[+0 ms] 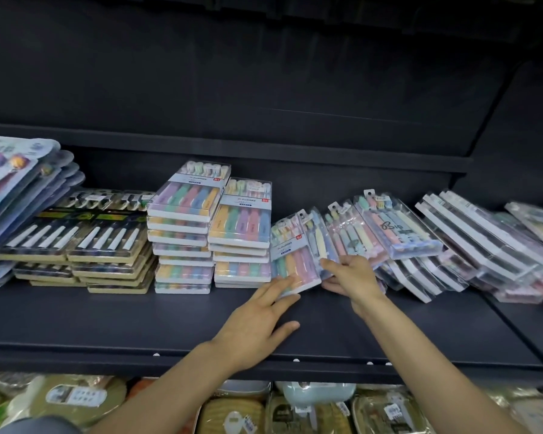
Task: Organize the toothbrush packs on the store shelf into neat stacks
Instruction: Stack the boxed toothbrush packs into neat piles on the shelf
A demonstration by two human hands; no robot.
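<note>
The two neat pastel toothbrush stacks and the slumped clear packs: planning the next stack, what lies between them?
Head view: one leaning pastel pack, touched by the left hand.

We log shelf [138, 321] as dark navy-black. Two neat stacks [182, 227]: pastel stripes w/ white trim, purple, green, pink, blue, orange. Left packs [72, 242] black & gold w/ white handles. Leaning pack [295, 258] pastel too.

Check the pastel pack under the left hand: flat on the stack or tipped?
Tipped. The pastel pack leans against the right pastel stack, lower edge on the shelf; left hand fingers rest on it.
</note>
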